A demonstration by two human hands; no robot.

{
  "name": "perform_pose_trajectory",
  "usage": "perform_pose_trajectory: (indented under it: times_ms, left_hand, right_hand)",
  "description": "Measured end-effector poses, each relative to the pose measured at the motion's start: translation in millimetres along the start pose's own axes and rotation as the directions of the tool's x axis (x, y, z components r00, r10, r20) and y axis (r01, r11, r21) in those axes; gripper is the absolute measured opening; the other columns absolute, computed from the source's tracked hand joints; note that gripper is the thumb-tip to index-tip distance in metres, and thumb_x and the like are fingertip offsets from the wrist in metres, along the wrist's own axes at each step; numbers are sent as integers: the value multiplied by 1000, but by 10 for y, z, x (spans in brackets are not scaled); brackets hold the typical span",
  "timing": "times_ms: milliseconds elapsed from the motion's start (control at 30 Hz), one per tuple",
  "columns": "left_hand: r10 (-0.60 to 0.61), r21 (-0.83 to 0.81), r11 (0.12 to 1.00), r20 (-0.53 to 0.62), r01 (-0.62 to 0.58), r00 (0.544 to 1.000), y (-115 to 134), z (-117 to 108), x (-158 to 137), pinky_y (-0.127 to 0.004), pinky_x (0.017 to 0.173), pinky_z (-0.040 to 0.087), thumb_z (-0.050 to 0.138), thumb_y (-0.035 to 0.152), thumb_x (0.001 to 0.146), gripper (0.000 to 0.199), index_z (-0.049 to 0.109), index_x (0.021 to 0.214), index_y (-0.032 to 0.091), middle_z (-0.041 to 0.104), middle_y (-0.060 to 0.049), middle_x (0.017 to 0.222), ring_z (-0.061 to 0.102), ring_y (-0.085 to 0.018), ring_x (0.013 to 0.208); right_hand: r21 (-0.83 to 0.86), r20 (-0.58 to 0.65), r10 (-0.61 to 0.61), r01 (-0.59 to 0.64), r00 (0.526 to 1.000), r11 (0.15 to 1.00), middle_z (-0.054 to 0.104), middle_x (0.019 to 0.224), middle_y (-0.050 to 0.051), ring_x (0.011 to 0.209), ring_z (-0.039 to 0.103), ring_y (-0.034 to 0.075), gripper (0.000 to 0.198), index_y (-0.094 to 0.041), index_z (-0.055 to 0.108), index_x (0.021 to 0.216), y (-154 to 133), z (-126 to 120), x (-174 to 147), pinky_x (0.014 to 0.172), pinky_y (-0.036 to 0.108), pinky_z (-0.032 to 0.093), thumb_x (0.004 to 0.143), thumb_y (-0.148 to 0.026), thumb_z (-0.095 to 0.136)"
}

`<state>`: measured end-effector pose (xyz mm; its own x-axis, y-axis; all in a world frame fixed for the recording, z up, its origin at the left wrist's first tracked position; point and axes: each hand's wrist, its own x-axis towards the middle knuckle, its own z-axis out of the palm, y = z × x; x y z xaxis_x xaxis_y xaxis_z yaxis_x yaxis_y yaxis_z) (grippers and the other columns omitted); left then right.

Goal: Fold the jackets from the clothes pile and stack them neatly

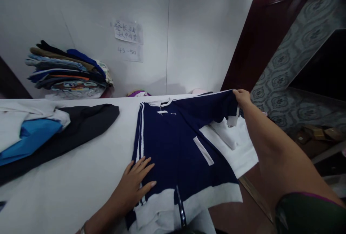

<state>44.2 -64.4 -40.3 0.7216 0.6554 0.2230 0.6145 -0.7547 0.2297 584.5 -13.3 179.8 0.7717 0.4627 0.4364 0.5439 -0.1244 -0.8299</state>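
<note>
A navy blue jacket [167,147] with white stripes, white collar and white hem lies spread on the white table. Its front zipper hangs down at the hem near me. My left hand [135,181] rests flat with fingers spread on the striped sleeve, which lies along the jacket's left side. At the far right, my right hand [241,97] pinches the other sleeve near its cuff and holds it stretched out sideways. The white cuff dangles below that hand.
Left on the table [89,162] lie a dark garment [92,120], a blue cloth [38,136] and a white cloth [29,113]. Behind them rises a stack of folded clothes [70,70]. Handwritten paper signs [128,32] hang on the wall. White fabric [232,136] lies under the raised sleeve.
</note>
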Motion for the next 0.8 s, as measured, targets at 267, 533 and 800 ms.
perform_pose_trajectory:
  times_ms: [267,533,800]
  left_hand:
    - [-5,-7,1000,3,5,1000,-3,19,10,-56,109,27,48,56,86,53,51,133,31,48,-6,142,40,-30,133]
    - [-5,-25,1000,5,5,1000,9,5,8,-56,110,26,48,55,87,53,52,133,30,48,-6,142,39,-30,133]
    - [13,-13,1000,11,-13,1000,4,9,-13,-56,109,28,47,54,88,53,48,135,30,46,-7,144,39,-30,133]
  right_hand:
    - [-300,726,286,-85,626,950,65,61,6,54,59,16,30,-14,64,67,522,561,-1474,53,25,49,73,-43,71]
    - [-266,484,373,-273,792,924,53,52,-2,51,51,11,27,-15,58,72,792,1171,-1678,48,20,40,74,-40,69]
    - [-116,178,305,-288,936,951,35,49,-8,53,38,11,17,-16,54,75,881,1067,-1138,51,22,34,82,-31,54]
